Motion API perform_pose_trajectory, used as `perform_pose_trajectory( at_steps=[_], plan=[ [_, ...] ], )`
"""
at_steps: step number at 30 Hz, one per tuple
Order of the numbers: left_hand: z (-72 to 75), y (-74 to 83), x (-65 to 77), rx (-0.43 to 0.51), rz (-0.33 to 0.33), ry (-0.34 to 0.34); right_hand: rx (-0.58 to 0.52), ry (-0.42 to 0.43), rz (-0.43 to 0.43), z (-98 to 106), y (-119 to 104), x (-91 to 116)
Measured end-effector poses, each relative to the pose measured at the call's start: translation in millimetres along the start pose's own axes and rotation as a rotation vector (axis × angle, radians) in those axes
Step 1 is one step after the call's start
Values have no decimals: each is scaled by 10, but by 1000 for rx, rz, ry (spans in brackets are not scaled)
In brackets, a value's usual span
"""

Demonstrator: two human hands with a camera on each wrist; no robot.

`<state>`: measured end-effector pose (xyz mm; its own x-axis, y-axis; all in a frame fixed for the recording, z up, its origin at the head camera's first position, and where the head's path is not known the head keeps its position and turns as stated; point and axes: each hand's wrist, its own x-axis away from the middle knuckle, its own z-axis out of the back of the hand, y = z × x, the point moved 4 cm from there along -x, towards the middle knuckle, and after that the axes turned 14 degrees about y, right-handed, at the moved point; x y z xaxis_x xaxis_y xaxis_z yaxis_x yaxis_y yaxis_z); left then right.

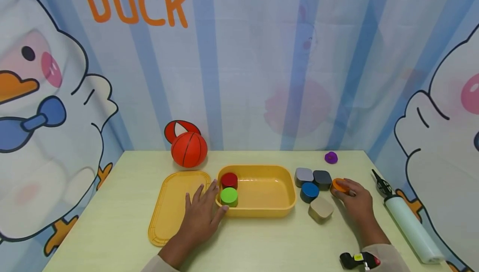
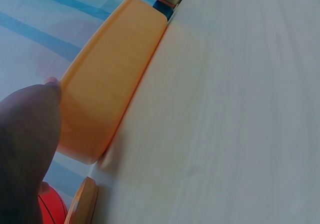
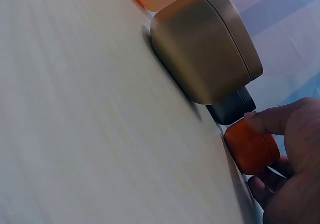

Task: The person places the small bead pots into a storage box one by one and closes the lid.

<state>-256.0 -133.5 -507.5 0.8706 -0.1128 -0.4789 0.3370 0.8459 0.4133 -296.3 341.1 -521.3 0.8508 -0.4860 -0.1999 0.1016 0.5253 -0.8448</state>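
My right hand (image 1: 357,201) pinches a small orange lidded box (image 3: 250,146) at the right of the table, thumb on one side and fingers on the other. My left hand (image 1: 201,217) rests against the left end of a yellow plastic bin (image 1: 258,212), fingers spread and thumb at its front rim. Inside the bin, at its left end, sit a red round box (image 1: 229,180) and a light green round box (image 1: 229,197). Beside the orange box stand a dark grey box (image 1: 322,179), a light grey box (image 1: 303,176), a blue box (image 1: 309,192) and a beige box (image 1: 320,210).
The bin's flat yellow lid (image 1: 168,213) lies left of it, partly under my left hand. Behind are a red basketball-patterned ball (image 1: 189,149) and a small purple object (image 1: 331,157). A pale green hand pump (image 1: 413,228) lies along the right edge; a black item (image 1: 351,260) lies near my right sleeve.
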Motion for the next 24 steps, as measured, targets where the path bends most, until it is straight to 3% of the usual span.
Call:
perform_pose_trajectory(
  at_steps=[17, 24],
  plan=[
    [-2, -24, 11, 13, 8, 7, -22, 87, -5, 24, -26, 25],
    [-21, -32, 6, 12, 2, 11, -56, 188, 69, 87, -65, 36]
  ],
)
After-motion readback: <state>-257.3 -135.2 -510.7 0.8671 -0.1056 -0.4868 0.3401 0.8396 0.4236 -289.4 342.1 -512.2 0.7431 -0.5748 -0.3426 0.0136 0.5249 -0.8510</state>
